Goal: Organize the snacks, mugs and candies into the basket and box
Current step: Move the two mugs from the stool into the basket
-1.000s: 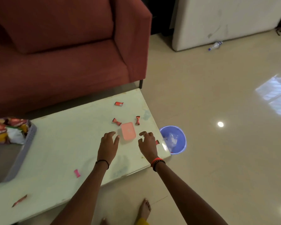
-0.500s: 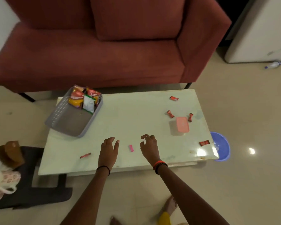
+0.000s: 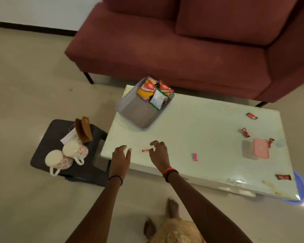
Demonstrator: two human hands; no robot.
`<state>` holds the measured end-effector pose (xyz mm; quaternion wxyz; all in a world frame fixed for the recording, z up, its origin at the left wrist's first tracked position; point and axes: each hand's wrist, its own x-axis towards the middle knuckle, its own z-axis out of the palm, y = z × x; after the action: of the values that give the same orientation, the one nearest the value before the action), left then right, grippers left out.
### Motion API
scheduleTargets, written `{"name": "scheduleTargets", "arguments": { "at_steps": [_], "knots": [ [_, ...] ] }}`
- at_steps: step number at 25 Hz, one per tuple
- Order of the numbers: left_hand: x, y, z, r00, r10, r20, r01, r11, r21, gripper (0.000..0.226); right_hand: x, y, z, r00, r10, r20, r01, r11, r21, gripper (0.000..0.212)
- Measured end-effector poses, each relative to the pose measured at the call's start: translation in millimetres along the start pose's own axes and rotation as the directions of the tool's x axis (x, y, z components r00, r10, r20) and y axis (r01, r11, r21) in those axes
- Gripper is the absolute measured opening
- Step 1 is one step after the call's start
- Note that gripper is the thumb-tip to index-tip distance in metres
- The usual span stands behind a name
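The small red-wrapped candy (image 3: 145, 150) lies flat on the pale green glass worktop (image 3: 200, 123), just off the fingertips of my right hand (image 3: 159, 153), on its thumb side and between my two hands. Its long axis runs crosswise to my reach, pointing from one hand toward the other. My right hand is loosely curled, holding nothing; my left hand (image 3: 120, 157) is spread, also holding nothing, and farther off. I judge the right should take it.

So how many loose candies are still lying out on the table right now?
6: a red one by the right hand's fingertips, a pink one, two beside the pink-lidded box, one far back, one near the front right corner.
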<state>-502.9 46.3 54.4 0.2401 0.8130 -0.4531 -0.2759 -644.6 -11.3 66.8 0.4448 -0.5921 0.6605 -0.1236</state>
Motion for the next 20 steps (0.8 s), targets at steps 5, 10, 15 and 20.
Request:
{"name": "scheduleTargets", "arguments": {
  "at_steps": [5, 10, 15, 20],
  "knots": [
    [28.3, -57.8, -49.5, 0.990, -0.097, -0.099, 0.094, 0.995, -0.038, 0.033, 20.0, -52.0, 57.8, 0.990, -0.086, 0.111, 0.092, 0.994, -0.054, 0.030],
    [63.6, -103.3, -86.4, 0.955, -0.201, -0.216, 0.206, 0.979, -0.002, 0.028, 42.9, -94.8, 119.8, 0.962, -0.139, 0.237, 0.155, 0.987, -0.051, 0.028],
    [92.3, -148.9, -117.8, 0.893, -0.286, -0.347, 0.322, 0.945, 0.049, 0.035, 59.6, -126.5, 185.3, 0.915, -0.169, 0.367, 0.214, 0.973, -0.087, 0.033],
    [101.9, -206.0, -146.1, 0.869, -0.374, -0.324, 0.432, 0.893, 0.127, 0.061, 69.3, -145.0, 241.3, 0.883, -0.150, 0.444, 0.196, 0.979, -0.058, 0.037]
  ]
}}
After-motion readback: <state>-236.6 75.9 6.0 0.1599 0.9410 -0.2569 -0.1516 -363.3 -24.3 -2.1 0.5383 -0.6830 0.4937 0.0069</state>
